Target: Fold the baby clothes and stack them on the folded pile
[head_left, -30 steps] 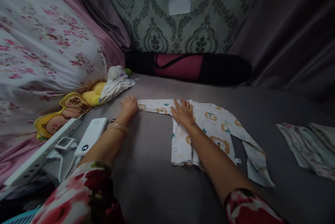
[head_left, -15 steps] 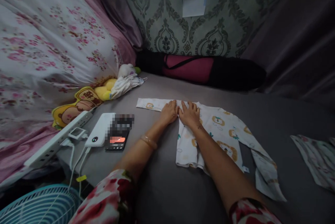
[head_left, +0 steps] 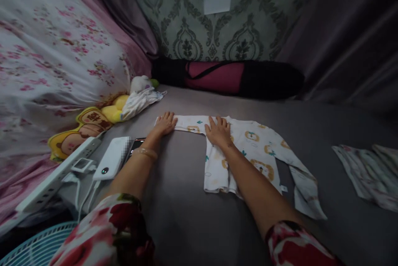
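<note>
A small white shirt (head_left: pixel 248 150) printed with lion faces and green leaves lies spread on the grey bed sheet (head_left: pixel 183 216). One sleeve stretches out to the left; the other slants down to the right. My left hand (head_left: pixel 165 124) rests flat on the left sleeve's cuff end, fingers apart. Near that sleeve's shoulder, my right hand (head_left: pixel 218 132) presses on the shirt with its fingers spread. Part of the shirt's body is hidden under my right forearm.
Left of the shirt are a phone (head_left: pixel 137 146), a white power bank (head_left: pixel 112 159), a power strip (head_left: pixel 59 174) and plush toys (head_left: pixel 93 120). A black and maroon long bag (head_left: pixel 214 77) lies along the wall. Folded clothes (head_left: pixel 370 174) sit at right, a blue fan (head_left: pixel 40 245) at lower left.
My left hand has slid left along the sleeve, from beside my right hand to the cuff end. My right hand stays near the shoulder. The view has shifted slightly right.
</note>
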Tool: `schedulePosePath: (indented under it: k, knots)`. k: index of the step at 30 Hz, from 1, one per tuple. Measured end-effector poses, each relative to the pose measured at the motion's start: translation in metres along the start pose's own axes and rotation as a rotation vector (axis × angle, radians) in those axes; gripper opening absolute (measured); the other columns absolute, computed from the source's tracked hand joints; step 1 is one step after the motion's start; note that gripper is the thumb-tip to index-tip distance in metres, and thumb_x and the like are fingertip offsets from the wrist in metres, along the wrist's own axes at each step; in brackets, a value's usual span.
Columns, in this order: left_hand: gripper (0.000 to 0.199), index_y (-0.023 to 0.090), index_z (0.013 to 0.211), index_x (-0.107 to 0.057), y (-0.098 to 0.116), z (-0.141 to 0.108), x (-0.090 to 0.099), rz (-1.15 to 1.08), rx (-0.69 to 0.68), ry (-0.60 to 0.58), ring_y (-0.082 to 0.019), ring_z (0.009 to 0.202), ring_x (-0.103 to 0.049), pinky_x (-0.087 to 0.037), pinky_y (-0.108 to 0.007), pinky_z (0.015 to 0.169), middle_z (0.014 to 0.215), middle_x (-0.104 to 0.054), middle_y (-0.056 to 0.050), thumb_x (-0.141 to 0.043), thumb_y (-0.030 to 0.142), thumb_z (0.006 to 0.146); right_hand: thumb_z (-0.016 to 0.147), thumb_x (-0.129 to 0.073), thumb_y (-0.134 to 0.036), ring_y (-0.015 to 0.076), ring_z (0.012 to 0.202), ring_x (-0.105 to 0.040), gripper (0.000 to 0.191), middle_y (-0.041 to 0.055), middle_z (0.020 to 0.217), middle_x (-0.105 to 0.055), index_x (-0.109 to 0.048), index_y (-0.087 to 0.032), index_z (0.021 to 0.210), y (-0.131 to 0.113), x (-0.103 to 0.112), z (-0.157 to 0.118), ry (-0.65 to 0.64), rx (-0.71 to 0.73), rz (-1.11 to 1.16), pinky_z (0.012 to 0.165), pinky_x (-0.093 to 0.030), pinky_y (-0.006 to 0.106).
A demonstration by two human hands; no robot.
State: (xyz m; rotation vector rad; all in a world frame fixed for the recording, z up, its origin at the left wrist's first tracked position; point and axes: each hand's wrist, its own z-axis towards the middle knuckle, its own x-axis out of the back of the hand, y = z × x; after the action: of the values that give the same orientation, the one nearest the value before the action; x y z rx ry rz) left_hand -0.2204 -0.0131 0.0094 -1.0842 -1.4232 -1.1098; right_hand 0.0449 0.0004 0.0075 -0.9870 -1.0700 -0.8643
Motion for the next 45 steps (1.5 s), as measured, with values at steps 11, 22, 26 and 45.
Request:
schedulePosePath:
  k: [11,22,26,45]
  knots:
    - [0.069,0.005,0.138,-0.039,0.021,0.003,0.011,0.146,0.066,-0.030,-0.038,0.135,-0.036,-0.028,-0.058,0.107,0.144,-0.039,-0.027,-0.036,0.054,0.089,0.095,-0.041,-0.040,0.0223,0.140,-0.031,0.061,0.0157,0.153,-0.035,-0.033,-0.011,0.148,0.052,0.059,-0.010,-0.245,0.143,0.464,0.112,-0.026,0.034]
    - [0.041,0.015,0.127,-0.055,0.192,0.005,0.017,-0.210,-0.568,0.186,-0.023,0.115,-0.058,-0.043,-0.038,0.102,0.126,-0.062,-0.013,-0.041,0.025,0.091,0.089,-0.049,-0.053,0.0172,0.059,-0.060,0.045,0.0076,0.062,-0.064,-0.066,-0.015,0.072,0.231,0.142,-0.160,-0.157,-0.654,0.168,0.053,-0.042,0.026]
    - [0.033,0.015,0.115,-0.063,0.280,0.000,-0.009,-0.403,-0.834,0.064,-0.019,0.104,-0.064,-0.047,-0.033,0.097,0.117,-0.067,-0.011,-0.045,0.019,0.088,0.082,-0.052,-0.064,0.0169,0.057,-0.059,0.049,0.0051,0.061,-0.063,-0.064,-0.018,0.070,0.229,0.137,-0.184,-0.224,-0.668,0.163,0.049,-0.037,0.025]
    - [0.033,0.016,0.118,-0.061,0.342,-0.013,-0.071,-0.625,-0.901,0.251,-0.018,0.122,-0.053,-0.040,-0.035,0.109,0.126,-0.061,-0.011,-0.040,0.018,0.092,0.094,-0.035,-0.012,0.0270,0.101,-0.051,0.031,0.0147,0.113,-0.058,-0.062,-0.017,0.108,0.213,0.154,-0.189,0.025,-0.126,-0.511,0.081,-0.036,0.036]
